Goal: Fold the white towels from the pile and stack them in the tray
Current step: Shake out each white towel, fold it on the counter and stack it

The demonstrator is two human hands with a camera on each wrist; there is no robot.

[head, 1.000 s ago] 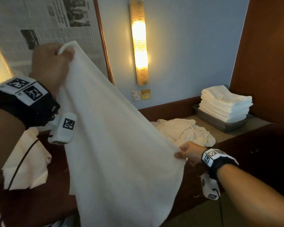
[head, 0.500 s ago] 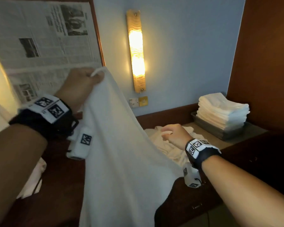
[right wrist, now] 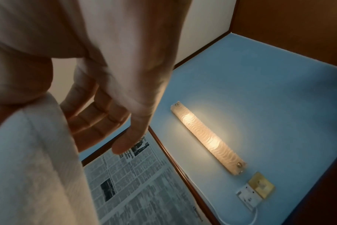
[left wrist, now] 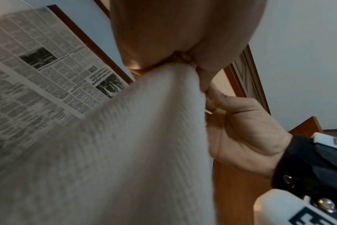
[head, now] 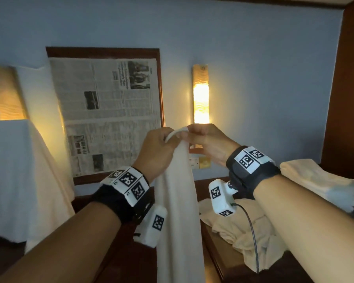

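A white towel (head: 178, 211) hangs down in a long narrow drape in front of me. My left hand (head: 172, 137) pinches its top, and my right hand (head: 187, 133) meets it there, fingers curled on the same top edge. From the left wrist, the towel (left wrist: 135, 137) bunches under my left hand (left wrist: 183, 64) with the right hand (left wrist: 240, 129) against its side. From the right wrist, my thumb presses the towel (right wrist: 29, 152). The loose pile of towels (head: 243, 227) lies on the counter below my right wrist. Folded towels (head: 319, 180) are stacked at the right; the tray under them is hidden.
A lit wall lamp (head: 200, 94) and a socket (head: 194, 162) are behind my hands, a framed newspaper (head: 108, 113) to their left. A white cloth (head: 12, 176) is draped over something at far left. The dark wooden counter (head: 219, 252) runs below; a wood panel (head: 347, 99) closes the right side.
My right hand rose from low by the pile up to my left hand. The towel, spread wide before, now hangs narrow with its top gathered between both hands.
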